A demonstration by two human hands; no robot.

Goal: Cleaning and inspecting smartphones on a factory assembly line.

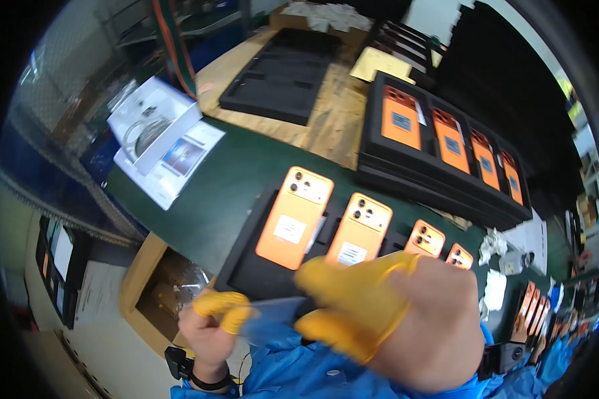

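Note:
My left hand (213, 326), in yellow finger covers, pinches a thin, flat grey-blue sheet (276, 312) low in front of me. It is blurred, so I cannot tell its exact kind. Over the near side of the tray sweeps my right hand (406, 319), also in yellow covers. Motion smears its fingers, and whether they touch the sheet cannot be told. Beyond the hands, a black foam tray (236, 256) bears a row of orange phones (283, 243), camera ends away from me, with white labels on the nearer ones. My right hand partly covers the row.
Stacked black trays (379, 159) with more orange phones stand at the far right. A bare black tray (273, 76) lies on wood at the back. Left are a white box (173, 126) with a cable and an open cardboard box (140, 272). Another person's hand (520, 329) is at far right.

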